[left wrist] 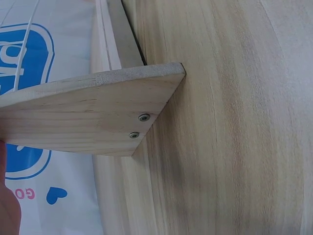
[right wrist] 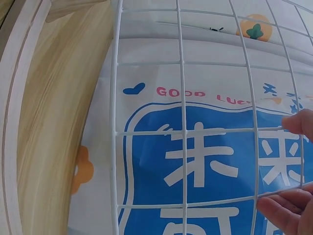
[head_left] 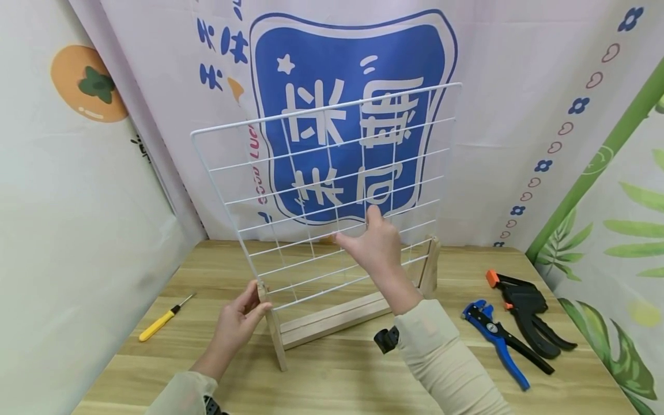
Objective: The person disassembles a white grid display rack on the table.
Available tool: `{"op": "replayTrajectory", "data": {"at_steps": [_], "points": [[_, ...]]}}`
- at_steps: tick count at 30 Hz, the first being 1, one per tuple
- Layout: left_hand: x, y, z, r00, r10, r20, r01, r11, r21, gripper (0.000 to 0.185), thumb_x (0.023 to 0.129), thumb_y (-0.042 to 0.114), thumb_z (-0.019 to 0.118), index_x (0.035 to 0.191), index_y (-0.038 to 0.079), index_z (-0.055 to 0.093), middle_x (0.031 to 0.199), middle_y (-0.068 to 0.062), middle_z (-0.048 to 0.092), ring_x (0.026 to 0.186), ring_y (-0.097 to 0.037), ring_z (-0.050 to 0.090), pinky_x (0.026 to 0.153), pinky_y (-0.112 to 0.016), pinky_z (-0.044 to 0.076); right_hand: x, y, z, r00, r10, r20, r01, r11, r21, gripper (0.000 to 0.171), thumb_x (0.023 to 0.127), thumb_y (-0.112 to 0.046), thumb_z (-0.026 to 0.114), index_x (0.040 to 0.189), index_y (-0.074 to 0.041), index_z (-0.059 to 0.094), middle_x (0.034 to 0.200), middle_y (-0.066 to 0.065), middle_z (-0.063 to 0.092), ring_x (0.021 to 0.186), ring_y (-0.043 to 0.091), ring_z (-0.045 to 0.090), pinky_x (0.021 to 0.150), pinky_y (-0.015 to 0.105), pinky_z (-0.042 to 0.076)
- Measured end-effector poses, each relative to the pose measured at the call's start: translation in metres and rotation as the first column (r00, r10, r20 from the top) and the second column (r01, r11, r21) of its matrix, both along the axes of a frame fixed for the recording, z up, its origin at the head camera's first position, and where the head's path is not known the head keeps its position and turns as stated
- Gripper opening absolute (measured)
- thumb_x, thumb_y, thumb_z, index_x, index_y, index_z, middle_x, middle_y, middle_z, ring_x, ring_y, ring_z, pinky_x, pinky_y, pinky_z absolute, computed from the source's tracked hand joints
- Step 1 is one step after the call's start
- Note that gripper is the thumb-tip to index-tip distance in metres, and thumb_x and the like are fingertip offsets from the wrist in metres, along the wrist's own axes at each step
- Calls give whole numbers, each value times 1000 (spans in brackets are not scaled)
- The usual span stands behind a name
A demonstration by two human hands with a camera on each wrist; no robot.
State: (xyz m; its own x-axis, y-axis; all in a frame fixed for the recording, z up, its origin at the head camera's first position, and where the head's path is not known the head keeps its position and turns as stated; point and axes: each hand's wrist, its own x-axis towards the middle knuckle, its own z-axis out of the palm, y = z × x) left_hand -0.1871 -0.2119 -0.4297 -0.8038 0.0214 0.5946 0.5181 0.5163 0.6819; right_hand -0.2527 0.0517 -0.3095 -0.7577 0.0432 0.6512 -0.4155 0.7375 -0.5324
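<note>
A white wire grid panel (head_left: 321, 173) stands tilted in a pale wooden stand (head_left: 332, 320) on the table. My left hand (head_left: 255, 304) grips the stand's left upright (head_left: 263, 291), thumb in front and fingers behind. In the left wrist view that wooden side piece (left wrist: 93, 117) shows two screws (left wrist: 139, 126), and a fingertip (left wrist: 6, 200) shows at the lower left edge. My right hand (head_left: 358, 230) pinches the grid's wires near its middle. In the right wrist view its fingertips (right wrist: 286, 208) close on a wire of the grid (right wrist: 181, 132).
A yellow-handled screwdriver (head_left: 162, 320) lies at the table's left. A blue wire stripper (head_left: 496, 341) and a black clamp with an orange tip (head_left: 525, 306) lie at the right. A printed cloth backdrop (head_left: 353, 69) hangs close behind the wooden table (head_left: 337, 380).
</note>
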Motion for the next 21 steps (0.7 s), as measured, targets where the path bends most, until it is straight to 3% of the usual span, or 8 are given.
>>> {"op": "replayTrajectory", "data": {"at_steps": [2, 8, 21], "points": [[2, 2, 4, 1000, 7, -7, -8, 1000, -10, 52, 74, -6, 69, 120, -15, 46, 107, -29, 58, 97, 4, 52, 77, -7, 48, 0, 0, 1, 1000, -1, 0, 1, 1000, 6, 51, 61, -39, 79, 76, -8, 40, 51, -4, 25, 42, 10, 23, 34, 19, 15], [15, 15, 27, 999, 27, -38, -28, 999, -21, 49, 69, -14, 68, 113, -21, 48, 101, -33, 58, 93, 14, 46, 75, -9, 50, 0, 1, 4, 1000, -9, -27, 9, 1000, 6, 51, 60, -38, 79, 74, -9, 39, 51, -4, 26, 42, 11, 25, 33, 19, 18], [16, 15, 28, 996, 36, -84, -39, 998, -42, 50, 66, -16, 69, 112, -21, 50, 98, -32, 60, 92, 16, 45, 74, -7, 49, 1, 0, 11, 1000, 14, 4, -14, 1000, -5, 51, 61, -39, 79, 75, -11, 40, 52, -3, 28, 43, 11, 26, 34, 20, 19]]}}
